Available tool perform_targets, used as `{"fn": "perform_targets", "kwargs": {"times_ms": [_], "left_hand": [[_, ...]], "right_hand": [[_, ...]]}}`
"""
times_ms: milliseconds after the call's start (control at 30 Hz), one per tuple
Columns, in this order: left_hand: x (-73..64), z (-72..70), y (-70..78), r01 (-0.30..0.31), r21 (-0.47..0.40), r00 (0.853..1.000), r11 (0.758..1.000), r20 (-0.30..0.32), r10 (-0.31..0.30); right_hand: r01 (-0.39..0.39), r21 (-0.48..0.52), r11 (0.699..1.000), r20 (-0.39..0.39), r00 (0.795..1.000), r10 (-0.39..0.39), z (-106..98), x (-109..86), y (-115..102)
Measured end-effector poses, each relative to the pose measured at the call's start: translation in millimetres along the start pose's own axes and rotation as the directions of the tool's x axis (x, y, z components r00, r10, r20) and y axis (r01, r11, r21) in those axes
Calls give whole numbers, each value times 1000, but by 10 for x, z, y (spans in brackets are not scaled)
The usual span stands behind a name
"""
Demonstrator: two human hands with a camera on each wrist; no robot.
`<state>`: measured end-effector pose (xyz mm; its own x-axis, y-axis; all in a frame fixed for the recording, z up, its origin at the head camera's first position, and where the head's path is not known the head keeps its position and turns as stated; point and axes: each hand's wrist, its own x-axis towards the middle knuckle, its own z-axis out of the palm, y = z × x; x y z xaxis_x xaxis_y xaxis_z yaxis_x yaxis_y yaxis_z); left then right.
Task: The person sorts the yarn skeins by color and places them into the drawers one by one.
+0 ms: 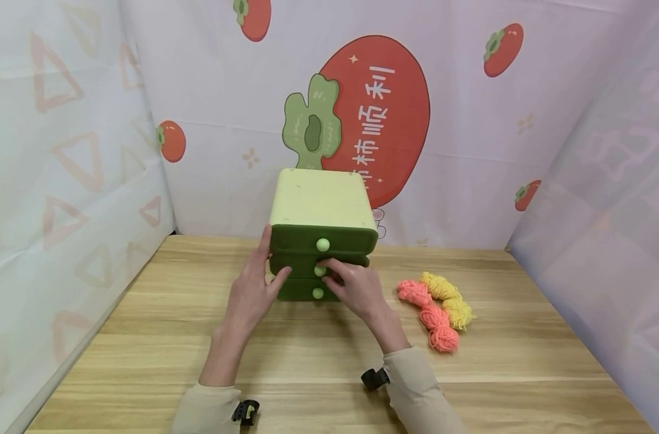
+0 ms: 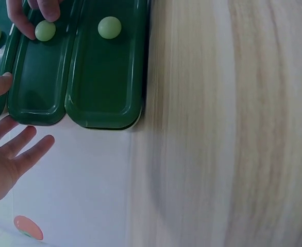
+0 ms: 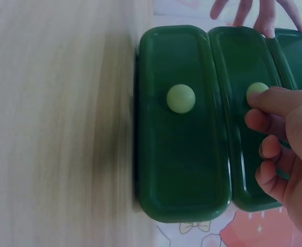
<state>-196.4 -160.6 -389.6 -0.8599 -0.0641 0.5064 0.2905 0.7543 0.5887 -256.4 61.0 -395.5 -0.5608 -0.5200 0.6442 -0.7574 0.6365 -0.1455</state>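
A small drawer cabinet [image 1: 324,199] with a pale yellow-green top stands on the table, its three dark green drawer fronts facing me. Each front carries a round pale green knob. My right hand [image 1: 359,289] pinches the middle knob [image 3: 256,90] between thumb and index finger, the other fingers loosely bent below. My left hand [image 1: 250,292] is at the cabinet's left side, fingers extended along it and thumb in front of the drawer fronts. In the left wrist view its fingers [image 2: 35,154] spread past the cabinet's edge. The bottom drawer [image 3: 184,159] sits under the middle one.
To the right on the wooden table [image 1: 308,374] lie a pink yarn skein [image 1: 443,339] and a yellow yarn skein [image 1: 446,289], side by side. Behind the cabinet hangs a cloth backdrop [image 1: 226,181] with printed persimmons; pale cloth walls stand left and right.
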Motion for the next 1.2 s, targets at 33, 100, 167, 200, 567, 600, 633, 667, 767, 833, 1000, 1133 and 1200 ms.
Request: {"fn": "perform_targets", "kwargs": {"times_ms": [33,100,167,200,567,600,633,667,767,833,1000,1133,1200], "left_hand": [[0,0,5,1,5,1000,1000,3,-1],[0,-1,19,1,15,1000,1000,8,-1],[0,2,26,-5,24,1000,1000,11,4],[0,4,29,-8,28,1000,1000,11,7],[15,22,22,-9,15,1000,1000,5,9],[16,20,22,-5,15,1000,1000,7,5],[15,16,23,-2,14,1000,1000,8,2],[15,13,23,1,13,1000,1000,9,-1],[19,6,19,3,10,1000,1000,11,-3],[22,3,16,-1,4,1000,1000,7,1],[20,-2,8,-5,-10,1000,1000,3,5],[13,-11,4,5,-16,1000,1000,23,-5],[10,-17,5,11,-16,999,1000,32,-10]], "right_hand": [[-2,-1,1000,-3,1000,2,12,-2,-1],[-2,-3,1000,-14,1000,2,24,-2,-10],[0,-3,1000,-24,1000,0,29,-5,-18],[2,-4,1000,-28,1000,-2,29,-6,-20],[32,-27,999,-23,999,-32,34,-23,8],[23,-32,999,-21,999,-24,47,-22,7],[15,-37,999,-22,1000,-15,63,-21,4],[6,-41,999,-25,1000,-7,80,-20,0],[-17,-31,999,-43,999,16,105,-13,-25],[-21,-26,999,-50,999,20,108,-11,-34],[0,-19,1000,-44,999,-1,104,-25,-13],[34,-3,999,-39,999,-34,93,-41,8],[51,9,999,-34,998,-51,82,-45,16]]}}
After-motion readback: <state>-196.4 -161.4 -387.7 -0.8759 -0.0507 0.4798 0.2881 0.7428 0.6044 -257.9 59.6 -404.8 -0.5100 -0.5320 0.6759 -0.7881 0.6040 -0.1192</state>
